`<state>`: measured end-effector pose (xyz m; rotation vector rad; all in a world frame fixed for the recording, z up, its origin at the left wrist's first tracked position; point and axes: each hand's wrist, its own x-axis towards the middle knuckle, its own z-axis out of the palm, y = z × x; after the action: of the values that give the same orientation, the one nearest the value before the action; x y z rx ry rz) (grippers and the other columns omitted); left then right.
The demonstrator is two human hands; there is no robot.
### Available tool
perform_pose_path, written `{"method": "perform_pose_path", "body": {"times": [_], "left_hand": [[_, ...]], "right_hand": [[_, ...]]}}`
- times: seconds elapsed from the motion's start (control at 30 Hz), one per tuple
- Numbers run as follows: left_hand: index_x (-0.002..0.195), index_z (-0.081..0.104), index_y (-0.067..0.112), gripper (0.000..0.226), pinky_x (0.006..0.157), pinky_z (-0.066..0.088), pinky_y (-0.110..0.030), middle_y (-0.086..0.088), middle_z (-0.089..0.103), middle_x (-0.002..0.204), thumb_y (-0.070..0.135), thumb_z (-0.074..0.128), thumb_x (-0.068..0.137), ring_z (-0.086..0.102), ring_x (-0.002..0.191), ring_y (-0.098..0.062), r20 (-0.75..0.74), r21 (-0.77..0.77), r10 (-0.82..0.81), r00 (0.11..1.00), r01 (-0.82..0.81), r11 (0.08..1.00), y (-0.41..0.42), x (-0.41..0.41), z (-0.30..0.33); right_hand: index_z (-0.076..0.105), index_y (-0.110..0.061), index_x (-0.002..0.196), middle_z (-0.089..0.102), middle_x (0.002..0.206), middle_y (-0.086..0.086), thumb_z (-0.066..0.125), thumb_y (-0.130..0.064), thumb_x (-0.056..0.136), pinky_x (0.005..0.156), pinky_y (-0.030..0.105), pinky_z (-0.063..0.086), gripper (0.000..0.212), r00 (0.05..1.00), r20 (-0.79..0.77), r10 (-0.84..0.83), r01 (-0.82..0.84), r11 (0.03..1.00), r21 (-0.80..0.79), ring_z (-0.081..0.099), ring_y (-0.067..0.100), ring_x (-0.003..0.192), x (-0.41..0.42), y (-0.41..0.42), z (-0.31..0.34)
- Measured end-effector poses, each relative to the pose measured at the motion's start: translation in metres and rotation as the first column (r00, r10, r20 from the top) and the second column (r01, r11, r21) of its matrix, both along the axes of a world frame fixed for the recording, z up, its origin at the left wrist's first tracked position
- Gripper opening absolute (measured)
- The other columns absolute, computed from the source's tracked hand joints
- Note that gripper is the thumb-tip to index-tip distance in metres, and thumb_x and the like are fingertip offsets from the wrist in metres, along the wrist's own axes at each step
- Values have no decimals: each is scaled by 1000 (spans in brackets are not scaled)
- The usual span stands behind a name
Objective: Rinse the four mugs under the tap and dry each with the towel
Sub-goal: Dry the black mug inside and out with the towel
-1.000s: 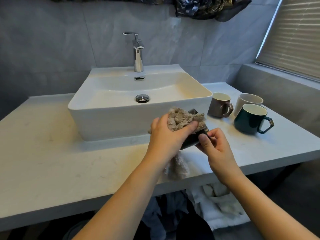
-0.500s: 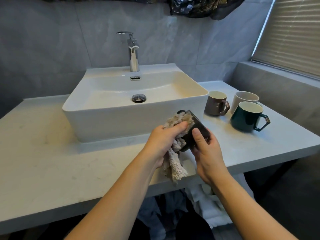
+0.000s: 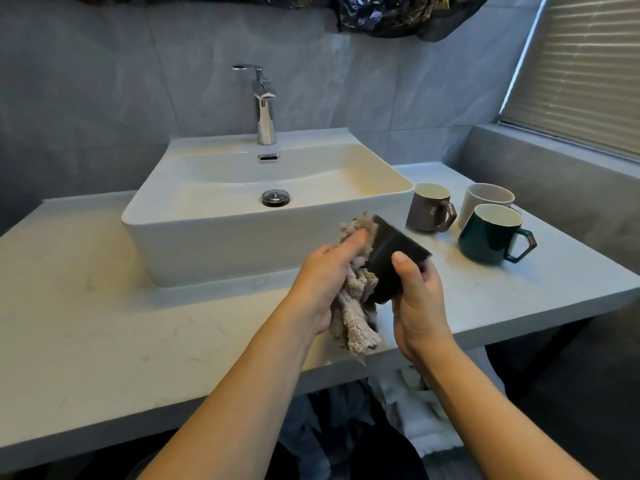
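My right hand grips a black mug tilted on its side, in front of the white basin. My left hand holds a beige towel and presses it against the mug's rim; the loose end hangs down past the counter edge. To the right on the counter stand a brown mug, a white mug and a dark green mug, all upright. The chrome tap stands behind the basin, with no water running.
The pale counter stretches to both sides of the basin. A grey ledge and window blind rise at the right. Clothes and white cloth lie below the counter. A dark bag hangs on the wall above.
The towel has slid from on top of the mug to its rim side, uncovering the mug's black wall. My right hand has shifted its grip round the mug's base.
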<state>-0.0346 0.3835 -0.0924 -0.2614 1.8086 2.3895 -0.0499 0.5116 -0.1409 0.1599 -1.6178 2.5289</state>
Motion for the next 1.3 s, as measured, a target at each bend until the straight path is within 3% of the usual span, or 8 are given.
{"method": "perform_pose_path", "body": {"times": [0.17, 0.3, 0.47, 0.67, 0.8, 0.93, 1.13, 1.3], "left_hand": [[97, 77, 12, 29, 87, 59, -48, -12, 77, 92, 36, 80, 82, 75, 88, -30, -153, -94, 41, 987, -55, 994, 14, 4, -3], [104, 70, 4, 36, 70, 58, -46, -21, 75, 93, 35, 75, 87, 72, 77, -32, -70, -52, 89, 994, -93, 994, 10, 1, -2], [117, 61, 13, 39, 67, 59, -39, -16, 74, 99, 25, 78, 84, 72, 79, -29, -107, -30, 55, 993, -59, 998, -1, -8, -1], [112, 62, 13, 35, 61, 55, -32, -8, 74, 89, 27, 78, 84, 72, 73, -20, -139, -90, 46, 989, -59, 994, 4, -9, 0], [106, 65, 19, 17, 75, 61, -38, -6, 76, 97, 29, 69, 93, 74, 87, -24, -188, -175, 108, 976, -141, 974, 9, -9, -9], [95, 66, 24, 16, 72, 61, -39, -1, 76, 89, 39, 67, 92, 74, 84, -22, -248, -262, 140, 959, -206, 943, 11, -9, -6], [80, 66, 20, 60, 74, 60, -50, 1, 73, 74, 79, 59, 73, 72, 73, -21, -243, -419, 203, 949, -291, 860, 15, -6, 1], [84, 63, 13, 34, 76, 56, -59, -11, 72, 79, 46, 64, 80, 71, 77, -31, -269, -413, 78, 960, -189, 891, 16, 3, -2]], "right_hand": [[45, -7, 138, 63, 129, 20, 69, -32, 88, 98, 44, 50, 61, 995, 45, 89, -84, 991, -109, 61, 32, 121, -1, -4, -2], [48, -10, 136, 63, 129, 16, 85, -58, 63, 100, 40, 49, 95, 998, 65, 21, -17, 998, -66, 61, 27, 121, 0, 0, -3], [42, -3, 139, 66, 126, 16, 89, -56, 56, 100, 41, 52, 109, 995, 85, -57, 66, 992, -104, 65, 26, 117, -2, 4, 2], [58, -12, 128, 72, 116, 6, 66, -39, 88, 100, 44, 52, 49, 985, 58, -162, 161, 987, 6, 68, 20, 110, 2, -2, 11], [63, -17, 125, 73, 114, 3, 51, -28, 103, 102, 46, 51, 27, 988, 42, -151, 147, 986, 83, 67, 20, 111, -2, 2, 10], [57, -14, 128, 69, 120, 8, 58, -27, 99, 103, 46, 50, 32, 994, 51, -99, 94, 992, 78, 66, 21, 114, -2, 5, 8], [44, -17, 141, 60, 135, 5, 75, -39, 84, 103, 45, 50, 69, 995, 71, -70, 68, 997, 36, 64, 19, 118, 2, -1, -1], [40, -20, 140, 64, 127, 10, 77, -41, 78, 90, 40, 57, 75, 995, 85, -56, 59, 998, -34, 69, 22, 108, 2, 5, -4]]}}
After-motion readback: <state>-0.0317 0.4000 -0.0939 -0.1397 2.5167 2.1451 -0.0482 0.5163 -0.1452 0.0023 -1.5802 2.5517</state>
